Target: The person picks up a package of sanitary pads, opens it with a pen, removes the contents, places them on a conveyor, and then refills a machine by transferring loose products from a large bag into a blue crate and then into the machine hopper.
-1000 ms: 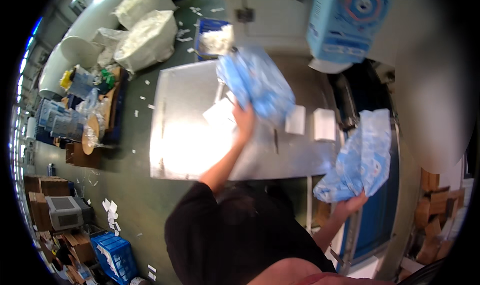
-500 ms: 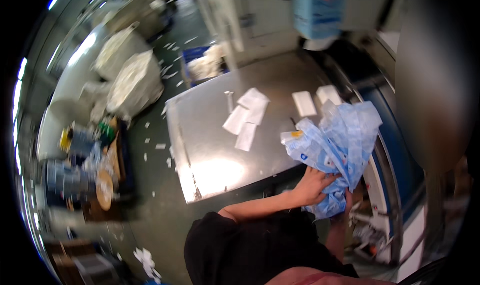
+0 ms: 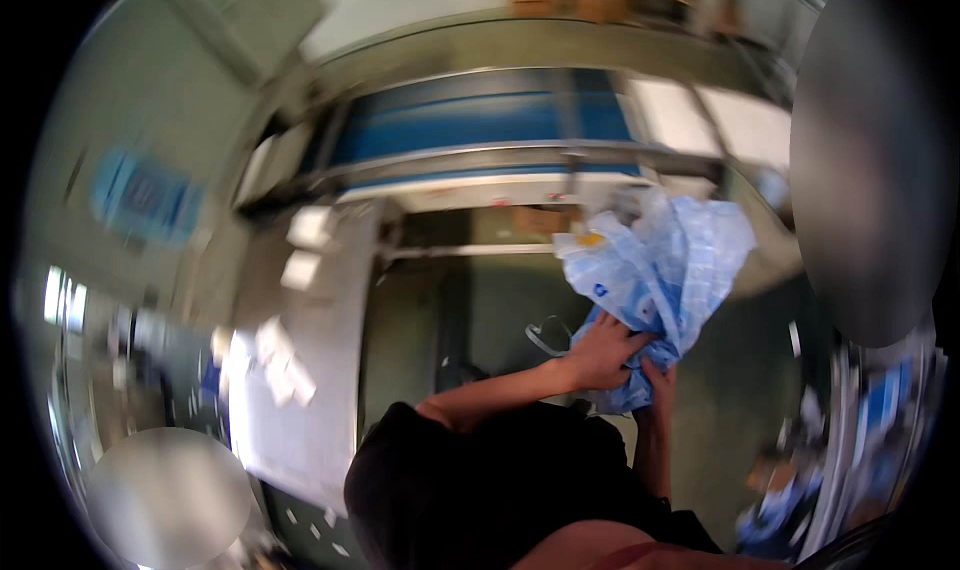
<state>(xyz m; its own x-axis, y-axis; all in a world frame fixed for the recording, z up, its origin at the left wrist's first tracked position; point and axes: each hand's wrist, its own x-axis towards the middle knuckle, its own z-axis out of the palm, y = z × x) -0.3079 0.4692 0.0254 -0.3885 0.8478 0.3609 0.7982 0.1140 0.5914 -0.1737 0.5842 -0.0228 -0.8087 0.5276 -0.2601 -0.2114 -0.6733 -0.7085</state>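
Note:
A crumpled light-blue printed plastic bag (image 3: pixel 690 270) is bunched up in front of me, its upper end flaring out to the right. My left hand (image 3: pixel 603 354) is closed on the lower part of the bag from the left, its fingers pressing into the film. From below, my right hand (image 3: pixel 657 385) grips the same gathered end, its fingers partly hidden by the plastic. A yellow patch shows at the bag's upper left corner.
On my left stands a metal table (image 3: pixel 330 370) with white sheets (image 3: pixel 283 363) and small white blocks (image 3: pixel 303 269). Ahead runs a blue conveyor (image 3: pixel 450 125) with a metal rail. At lower right lies a pile of blue plastic scraps (image 3: pixel 775 510). A thin white loop (image 3: pixel 547 338) hangs near my left hand.
My view has swung to the right, so the metal table now lies to my left and the conveyor ahead. Both hands have kept hold of the blue plastic bag.

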